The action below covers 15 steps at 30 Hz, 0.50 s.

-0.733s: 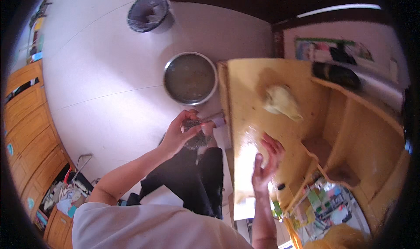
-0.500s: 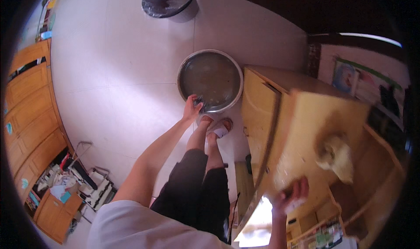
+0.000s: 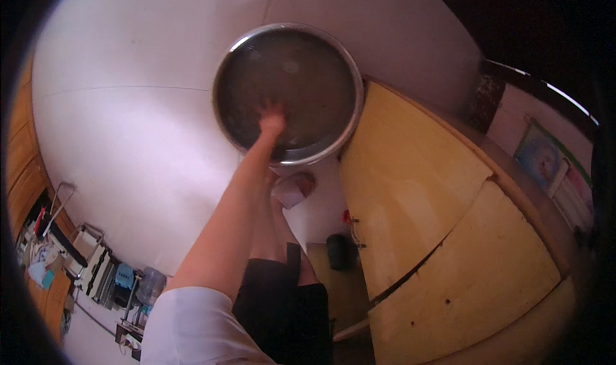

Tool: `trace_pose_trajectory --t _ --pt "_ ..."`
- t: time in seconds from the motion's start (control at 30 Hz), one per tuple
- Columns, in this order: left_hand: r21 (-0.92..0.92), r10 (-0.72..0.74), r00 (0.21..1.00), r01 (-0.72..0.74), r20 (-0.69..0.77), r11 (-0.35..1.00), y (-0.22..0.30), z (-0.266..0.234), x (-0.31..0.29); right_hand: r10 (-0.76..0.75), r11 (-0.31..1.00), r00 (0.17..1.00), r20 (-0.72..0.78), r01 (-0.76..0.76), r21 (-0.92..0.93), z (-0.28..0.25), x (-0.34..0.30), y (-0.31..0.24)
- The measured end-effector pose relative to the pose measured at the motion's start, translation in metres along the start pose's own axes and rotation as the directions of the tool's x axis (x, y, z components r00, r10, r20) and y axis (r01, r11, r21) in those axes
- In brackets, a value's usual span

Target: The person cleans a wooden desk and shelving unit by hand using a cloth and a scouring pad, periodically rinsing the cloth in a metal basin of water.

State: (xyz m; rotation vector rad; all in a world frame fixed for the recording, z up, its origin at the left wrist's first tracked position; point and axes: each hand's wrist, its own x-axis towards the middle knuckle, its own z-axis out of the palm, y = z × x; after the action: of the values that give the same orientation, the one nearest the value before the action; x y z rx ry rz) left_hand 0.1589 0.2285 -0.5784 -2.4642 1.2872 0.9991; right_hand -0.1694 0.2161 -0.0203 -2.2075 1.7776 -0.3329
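Observation:
A wide round metal basin [image 3: 355, 76] of murky water stands on the floor in front of me. My left hand [image 3: 272, 119] reaches down into the water on its near side, fingers partly under the surface. They look spread apart, and I see nothing held in them, though the cloudy water blurs the fingertips. My right hand is out of the picture.
Right of the basin stands a light yellow wooden cabinet [image 3: 417, 191], its edge close to the rim. A dark green cylinder [image 3: 338, 252] sits beside it. My slippered foot [image 3: 294, 190] is just below the basin. Clutter [image 3: 109, 275] lies at the lower left.
My left hand has gone from the basin's near rim, where it held something dark, into the water. My right hand has left the view, as have the bin and the pale yellowish thing.

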Motion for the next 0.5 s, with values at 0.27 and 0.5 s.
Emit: trace_pose_trajectory --t 0.27,0.5 --pt "-0.622 0.219 0.923 -0.377 -0.317 0.686 0.020 -0.104 -0.091 0.038 0.999 0.999 -0.017 -0.039 -0.012 -0.027 -0.009 -0.010" --pt "-0.831 0.352 0.866 -0.465 -0.356 0.304 0.024 -0.228 -0.182 0.006 1.000 0.998 0.066 -0.004 -0.027 -0.036 -0.014 -0.012"
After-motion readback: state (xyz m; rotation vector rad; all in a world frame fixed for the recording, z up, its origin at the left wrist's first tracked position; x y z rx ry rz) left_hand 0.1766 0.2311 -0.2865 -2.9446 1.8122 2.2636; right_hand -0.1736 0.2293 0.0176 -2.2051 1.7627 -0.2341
